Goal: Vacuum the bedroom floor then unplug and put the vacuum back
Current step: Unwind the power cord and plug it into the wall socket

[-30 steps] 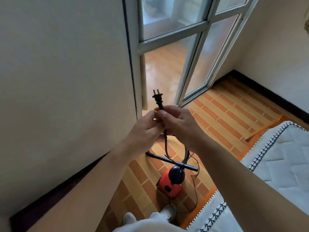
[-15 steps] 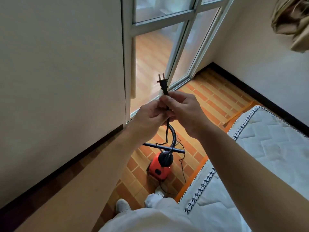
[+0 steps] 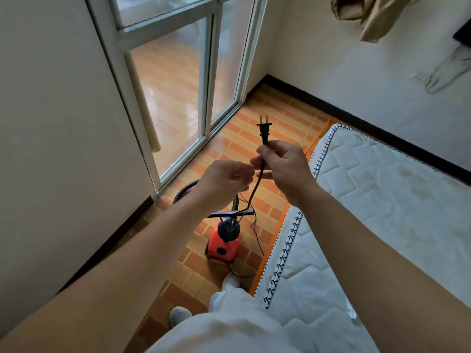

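Altogether: one plug point(image 3: 264, 131), one vacuum point(image 3: 224, 242).

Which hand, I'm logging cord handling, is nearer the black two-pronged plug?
Right. The right hand grips the black cord just below the black two-pronged plug; left hand is lower-left.

Bedroom in a private home, viewed from head height.

A bare quilted mattress point(image 3: 382, 212) with patterned edging lies low on an orange, brick-pattern tiled floor point(image 3: 280, 118), near plain cream walls point(image 3: 356, 72) trimmed with a dark baseboard point(image 3: 331, 108). A white-framed sliding glass door point(image 3: 209, 72) looks onto a space with glossy wood-toned flooring. Tan cloth point(image 3: 369, 19) hangs at upper right. A small red canister vacuum point(image 3: 224, 243) stands on the tiles beside the mattress, its black cord point(image 3: 255, 187) running upward.
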